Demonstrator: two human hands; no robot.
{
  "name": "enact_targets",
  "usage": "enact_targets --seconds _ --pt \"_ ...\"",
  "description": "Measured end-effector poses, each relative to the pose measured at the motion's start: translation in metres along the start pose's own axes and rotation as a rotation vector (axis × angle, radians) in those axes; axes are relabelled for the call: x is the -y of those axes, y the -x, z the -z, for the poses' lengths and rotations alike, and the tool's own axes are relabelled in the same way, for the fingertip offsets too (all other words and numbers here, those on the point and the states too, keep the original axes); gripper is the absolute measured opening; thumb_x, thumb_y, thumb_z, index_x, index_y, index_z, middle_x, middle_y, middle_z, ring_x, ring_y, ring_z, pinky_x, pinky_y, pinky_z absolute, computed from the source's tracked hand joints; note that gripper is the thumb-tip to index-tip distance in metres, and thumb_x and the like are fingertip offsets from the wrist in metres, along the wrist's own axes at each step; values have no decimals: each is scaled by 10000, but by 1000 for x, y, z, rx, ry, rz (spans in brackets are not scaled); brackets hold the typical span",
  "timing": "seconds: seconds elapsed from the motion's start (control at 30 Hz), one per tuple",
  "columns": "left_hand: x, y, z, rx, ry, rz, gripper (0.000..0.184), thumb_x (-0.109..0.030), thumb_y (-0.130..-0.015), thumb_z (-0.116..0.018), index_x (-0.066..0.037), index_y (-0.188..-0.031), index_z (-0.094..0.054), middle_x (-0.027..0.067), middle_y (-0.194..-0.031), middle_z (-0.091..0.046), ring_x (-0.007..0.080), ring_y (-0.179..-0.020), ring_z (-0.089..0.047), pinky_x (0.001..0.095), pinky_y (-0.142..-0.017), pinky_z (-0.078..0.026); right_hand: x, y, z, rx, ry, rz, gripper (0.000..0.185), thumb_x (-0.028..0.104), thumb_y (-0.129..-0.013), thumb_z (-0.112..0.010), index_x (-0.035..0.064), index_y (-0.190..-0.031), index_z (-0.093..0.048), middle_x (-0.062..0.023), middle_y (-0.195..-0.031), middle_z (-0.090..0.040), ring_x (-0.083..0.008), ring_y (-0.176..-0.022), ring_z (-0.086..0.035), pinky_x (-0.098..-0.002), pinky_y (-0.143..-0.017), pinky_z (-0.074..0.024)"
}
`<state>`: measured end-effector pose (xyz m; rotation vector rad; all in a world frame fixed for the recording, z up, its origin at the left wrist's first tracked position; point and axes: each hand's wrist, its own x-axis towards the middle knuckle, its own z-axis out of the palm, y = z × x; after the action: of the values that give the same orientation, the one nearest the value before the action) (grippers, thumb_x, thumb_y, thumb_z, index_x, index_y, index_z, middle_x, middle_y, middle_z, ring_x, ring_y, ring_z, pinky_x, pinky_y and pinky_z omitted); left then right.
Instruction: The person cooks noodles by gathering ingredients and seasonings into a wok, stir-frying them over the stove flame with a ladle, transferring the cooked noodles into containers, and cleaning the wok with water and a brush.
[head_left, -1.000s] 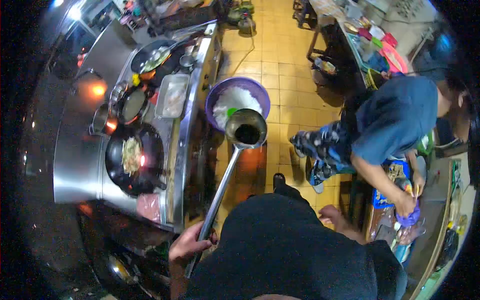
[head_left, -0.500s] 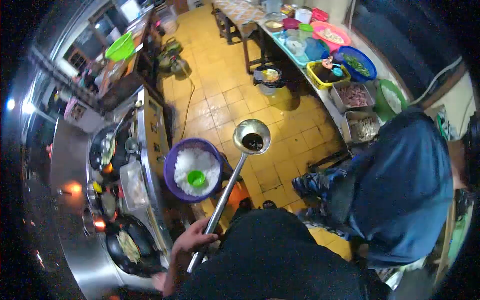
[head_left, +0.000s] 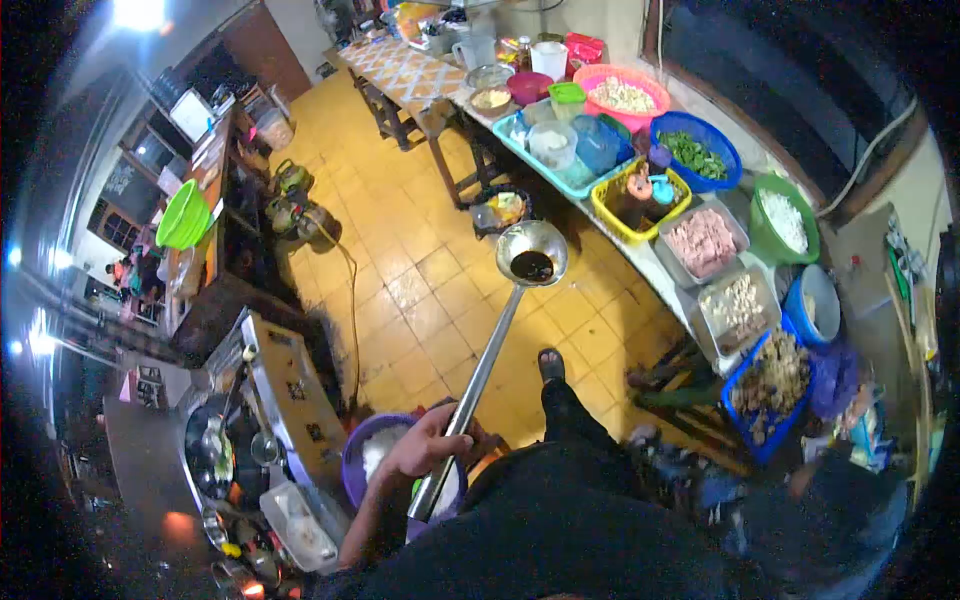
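Note:
My left hand (head_left: 432,442) is wrapped round the steel handle of a long ladle (head_left: 490,360), thumb over the top. The ladle points away from me over the tiled floor, and dark brown liquid (head_left: 532,266) lies in its bowl. Below my hand and forearm stands a purple tub (head_left: 358,456) with white food that looks like rice (head_left: 380,447); the forearm hides part of it. My right hand does not show clearly.
At left is the stove with a wok (head_left: 205,455) and a clear plastic container (head_left: 300,525). The table at right holds a yellow basket (head_left: 615,222), blue bowl (head_left: 725,180), meat container (head_left: 703,238) and blue tray (head_left: 765,440). A person (head_left: 820,520) is at lower right.
My view has swung right and away from the stove. The ladle has moved with my left hand, further over the floor. The person at right now appears lower, uncovering more of the table.

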<state>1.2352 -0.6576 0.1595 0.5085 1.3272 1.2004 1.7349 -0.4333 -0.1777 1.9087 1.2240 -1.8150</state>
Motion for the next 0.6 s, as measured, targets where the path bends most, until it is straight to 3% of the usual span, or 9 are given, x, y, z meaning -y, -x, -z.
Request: enact_targets --seconds 0.17,0.3,0.33,0.37,0.4,0.47,0.57,0.6 --pt "-68 -86 50 -54 34 9 262 -140 -808 -638 10 -1004 -550 95 -914 -608 206 -885 -608 348 -790 -500 138 -62 -21 24 75 78 201 237 -915 -567 53 -874 -634 -50 -689 -606 -131 -551 -552 -288 -414 -404" --pt "-124 -124 96 -131 9 93 298 -173 -796 -658 -2 -1017 -554 82 -925 -607 189 -886 -601 339 -799 -493 340 -79 -49 81 197 322 208 247 -931 -556 58 -886 -631 -44 -690 -604 -125 -548 -548 -280 -399 -394" --pt "-133 -131 107 -175 -4 137 322 -183 -788 -667 -6 -1034 -556 78 -930 -608 183 -891 -597 334 -802 -488 406 -66 -54 125 435 425 202 241 -933 -564 48 -892 -610 -42 -717 -608 -112 -557 -546 -270 -417 -395" --pt "-142 -136 115 -211 52 42 372 -196 -773 -680 -12 -1073 -561 71 -937 -613 170 -894 -589 318 -796 -476 462 -60 -72 188 253 407 199 237 -932 -570 43 -905 -607 -35 -713 -607 -107 -576 -554 -252 -462 -420" --pt "-155 -141 126 -234 61 31 384 -192 -770 -684 -10 -1084 -562 71 -944 -615 167 -894 -584 312 -800 -470 512 -62 -87 257 205 512 195 236 -933 -572 51 -883 -609 -23 -696 -604 -105 -600 -568 -248 -521 -457" --pt "-158 -160 172 -204 41 4 381 -184 -760 -690 -2 -1072 -567 78 -956 -619 169 -890 -580 306 -824 -457 624 -35 -128 385 193 783 210 232 -935 -546 52 -846 -609 -21 -645 -571 -106 -551 -545 -260 -491 -456" --pt "-213 -189 218 -231 98 79 348 -144 -743 -679 12 -1032 -561 82 -922 -614 181 -892 -580 308 -839 -447 768 -14 -187 170 297 1002 208 228 -922 -556 34 -880 -621 -20 -692 -611 -97 -575 -553 -261 -540 -469" --pt "-223 -202 241 -217 85 82 348 -144 -743 -679 12 -1032 -561 82 -922 -614 181 -892 -580 308 -839 -447 808 -30 -201 110 343 1200 212 227 -915 -562 30 -911 -640 -24 -708 -628 -88 -581 -555 -272 -550 -466"
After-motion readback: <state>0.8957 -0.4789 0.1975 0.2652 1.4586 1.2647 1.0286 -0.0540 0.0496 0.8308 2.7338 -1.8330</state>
